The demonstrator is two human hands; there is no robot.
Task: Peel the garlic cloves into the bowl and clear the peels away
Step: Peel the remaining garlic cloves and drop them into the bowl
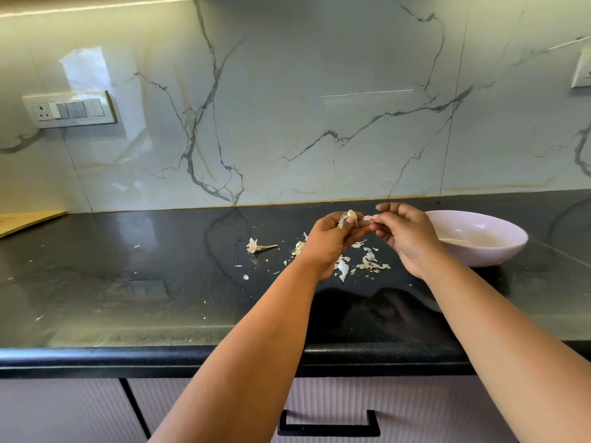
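Observation:
My left hand [331, 239] holds a garlic clove [351, 214] at its fingertips, above the black counter. My right hand [404, 233] pinches a strip of pale peel [367, 217] right beside the clove. A pale pink bowl [499, 247] stands on the counter just right of my right hand. Loose peels [371, 263] lie scattered under and between my hands. More garlic [299, 247] lies partly hidden behind my left wrist.
A garlic stem with its root base [257, 246] lies left of the peels. Small peel flakes dot the black counter [128, 282]. A wooden board [25, 220] sits at the far left. The marble backsplash carries a switch panel [68, 109]. A drawer handle [329, 425] shows below the counter edge.

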